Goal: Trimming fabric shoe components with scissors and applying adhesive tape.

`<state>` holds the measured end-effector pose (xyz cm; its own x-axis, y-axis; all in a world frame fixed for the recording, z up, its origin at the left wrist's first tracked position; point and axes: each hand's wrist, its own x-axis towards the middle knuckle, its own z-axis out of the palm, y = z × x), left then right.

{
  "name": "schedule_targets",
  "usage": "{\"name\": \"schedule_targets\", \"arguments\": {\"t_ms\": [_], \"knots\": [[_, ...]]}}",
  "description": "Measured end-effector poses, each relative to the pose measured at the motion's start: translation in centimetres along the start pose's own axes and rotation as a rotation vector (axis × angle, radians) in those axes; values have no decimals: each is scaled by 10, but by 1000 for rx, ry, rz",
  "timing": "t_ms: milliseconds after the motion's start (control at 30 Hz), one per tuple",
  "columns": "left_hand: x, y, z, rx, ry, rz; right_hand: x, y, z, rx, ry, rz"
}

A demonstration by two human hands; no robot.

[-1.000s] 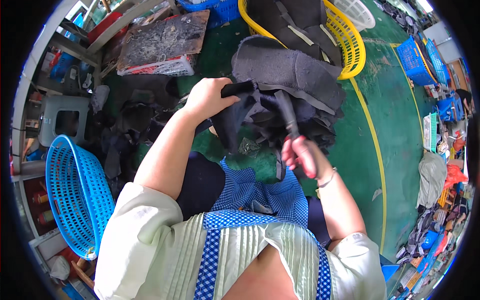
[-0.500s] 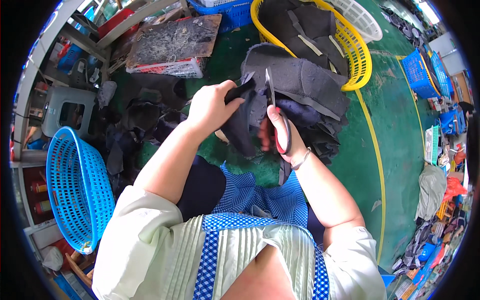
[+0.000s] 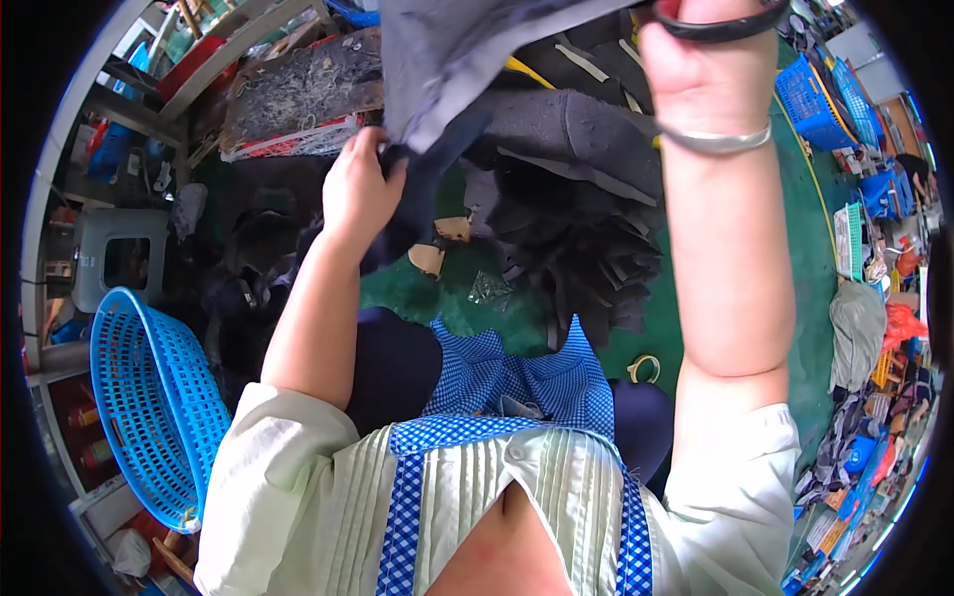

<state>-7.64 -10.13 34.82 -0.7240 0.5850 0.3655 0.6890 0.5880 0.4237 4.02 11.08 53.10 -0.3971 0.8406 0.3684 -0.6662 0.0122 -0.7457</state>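
Grey cloth (image 3: 447, 50) hangs at twelve o'clock; your left hand (image 3: 360, 189) pinches its lower edge, and your right hand (image 3: 701, 50) fingers hook black scissor handles (image 3: 717, 25).

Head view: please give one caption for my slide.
Left hand grips dark grey fabric; raised right hand holds scissors.

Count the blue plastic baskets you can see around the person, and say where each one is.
3: one large blue basket by the person's left side, one blue crate at upper right, and another further right. More may be hidden at the rim.
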Motion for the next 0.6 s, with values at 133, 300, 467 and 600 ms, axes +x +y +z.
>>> {"name": "schedule_targets", "arguments": {"t_ms": [133, 300, 467, 600], "knots": [[11, -6, 14, -235, -214, -57, 55, 37, -118, -534, 153, -202], [6, 1, 23, -396, -455, 71, -12, 107, -288, -251, 646, 507], [3, 6, 31, -238, -443, 142, -116, 81, -287, -550, 335, 447], [2, 5, 30, -204, -386, 109, -166, 57, -222, -446, -304, 1146]]}}
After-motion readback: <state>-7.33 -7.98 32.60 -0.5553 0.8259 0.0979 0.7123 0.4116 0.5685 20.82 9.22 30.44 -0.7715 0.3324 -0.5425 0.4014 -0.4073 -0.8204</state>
